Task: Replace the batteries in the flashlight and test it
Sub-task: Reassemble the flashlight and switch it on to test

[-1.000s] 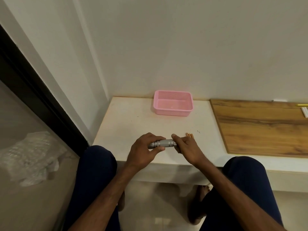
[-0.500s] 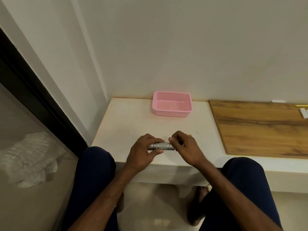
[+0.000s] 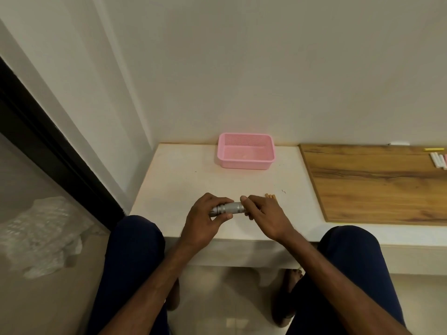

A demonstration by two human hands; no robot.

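Gripping flashlight [image 3: 229, 208] in left hand [image 3: 205, 222], apparently pinching its end with right hand [image 3: 264, 213]; risks cross-threading if twisted askew

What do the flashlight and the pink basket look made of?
The flashlight looks like metal: matte silver-grey, with machined rings. The pink basket looks like plastic: even pink colour, moulded mesh walls. Neither is certain.

One silver flashlight [image 3: 229, 208], one left hand [image 3: 202, 222], one right hand [image 3: 264, 214], one pink basket [image 3: 246, 163], one wooden board [image 3: 375, 187], one yellow stick [image 3: 434, 149]
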